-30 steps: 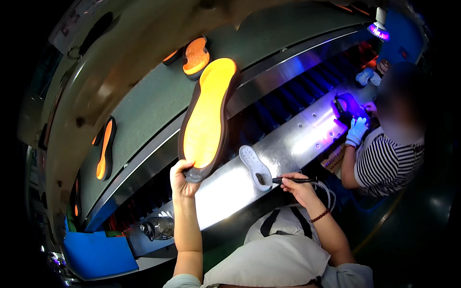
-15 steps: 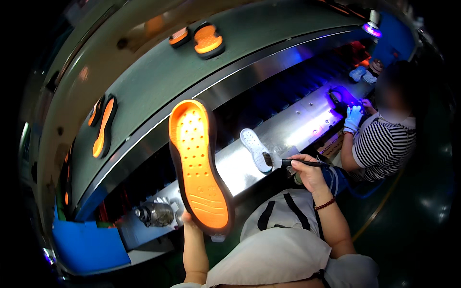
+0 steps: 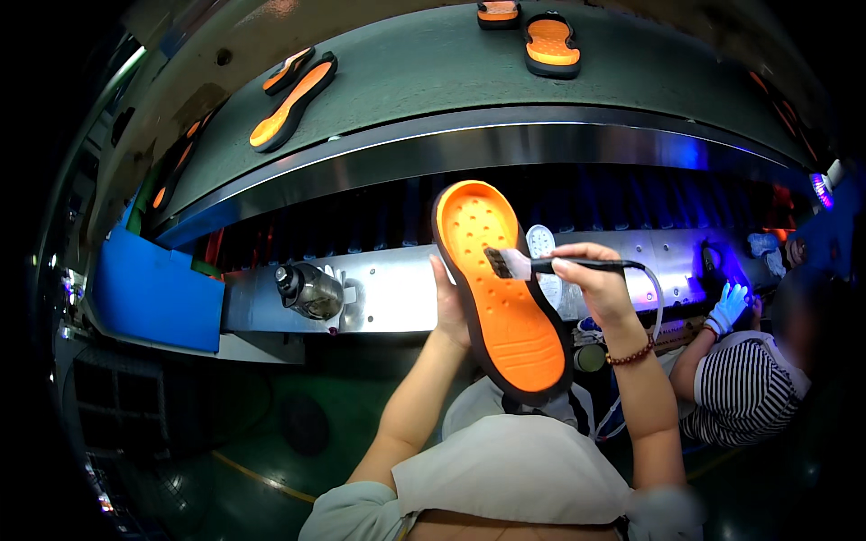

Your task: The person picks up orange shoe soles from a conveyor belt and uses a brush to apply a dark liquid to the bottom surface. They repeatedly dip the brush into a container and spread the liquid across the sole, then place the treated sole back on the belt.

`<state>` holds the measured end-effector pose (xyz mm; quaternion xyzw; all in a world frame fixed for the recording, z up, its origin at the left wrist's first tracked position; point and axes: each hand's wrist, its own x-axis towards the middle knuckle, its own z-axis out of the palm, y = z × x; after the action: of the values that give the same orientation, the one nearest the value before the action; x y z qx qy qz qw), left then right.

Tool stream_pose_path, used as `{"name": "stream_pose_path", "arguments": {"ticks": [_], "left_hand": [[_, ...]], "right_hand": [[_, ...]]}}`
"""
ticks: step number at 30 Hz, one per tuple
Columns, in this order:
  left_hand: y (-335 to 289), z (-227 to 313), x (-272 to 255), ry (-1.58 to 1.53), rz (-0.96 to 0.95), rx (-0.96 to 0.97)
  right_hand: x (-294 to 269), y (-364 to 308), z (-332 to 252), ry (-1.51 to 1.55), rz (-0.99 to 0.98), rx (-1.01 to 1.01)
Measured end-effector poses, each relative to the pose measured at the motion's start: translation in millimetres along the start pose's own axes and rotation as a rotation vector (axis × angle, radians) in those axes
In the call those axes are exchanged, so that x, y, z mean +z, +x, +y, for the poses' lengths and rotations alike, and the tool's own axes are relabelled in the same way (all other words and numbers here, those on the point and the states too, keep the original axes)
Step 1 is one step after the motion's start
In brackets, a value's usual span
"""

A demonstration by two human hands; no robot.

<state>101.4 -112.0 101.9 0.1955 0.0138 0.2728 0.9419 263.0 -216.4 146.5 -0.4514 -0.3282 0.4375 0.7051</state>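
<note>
My left hand grips the side of a large shoe sole, orange inside with a dark rim, held up tilted before me. Its fingers are mostly hidden behind the sole. Closed round the black handle of a flat brush is my right hand. The dark bristles are over the orange face, near its holes, and seem to touch it. A thin pale tube runs down from the handle's end. Behind the brush, a white perforated sole lies on the metal ledge, partly covered by my right hand.
A dark bottle lies on the metal ledge at left, beside a blue panel. Beyond, a green conveyor belt carries several orange-and-black soles. At right sits a co-worker in a striped shirt, a gloved hand under violet light.
The view has swung round to the right. My right hand has brought the brush from the white sole to the orange face of the held sole. My left hand still holds that sole.
</note>
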Motion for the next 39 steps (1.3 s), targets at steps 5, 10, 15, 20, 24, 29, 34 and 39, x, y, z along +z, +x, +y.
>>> {"name": "stream_pose_path", "arguments": {"ticks": [5,10,15,20,24,29,34,39], "left_hand": [[-2.5,-27.6,-3.3,0.121,-0.015,-0.052],[-4.4,-42.1,-5.3,0.19,0.086,0.009],[2.8,-52.0,1.3,0.35,0.295,0.064],[3.4,-17.1,-17.8,0.197,0.196,0.128],[-6.4,4.3,-27.7,0.124,0.001,0.136],[-7.4,-17.3,2.6,0.143,0.043,0.068],[-9.7,-8.8,9.4,0.083,0.048,0.091],[-14.7,-6.5,9.7,0.281,0.014,0.162]], "right_hand": [[-3.2,21.4,-3.8,-0.078,-0.018,-0.012],[3.1,22.5,-9.7,-0.232,-0.072,-0.064],[23.5,7.0,8.5,-0.917,-0.098,-0.682],[22.9,-36.7,15.1,-1.003,-0.245,-0.66],[7.8,-52.4,-0.7,-0.818,-0.477,-0.424],[23.6,0.9,-28.7,-0.397,-0.166,-0.326],[30.8,-8.7,-22.3,-0.52,-0.479,-0.438],[17.0,-14.3,-13.5,-0.434,-0.277,-0.279]]}}
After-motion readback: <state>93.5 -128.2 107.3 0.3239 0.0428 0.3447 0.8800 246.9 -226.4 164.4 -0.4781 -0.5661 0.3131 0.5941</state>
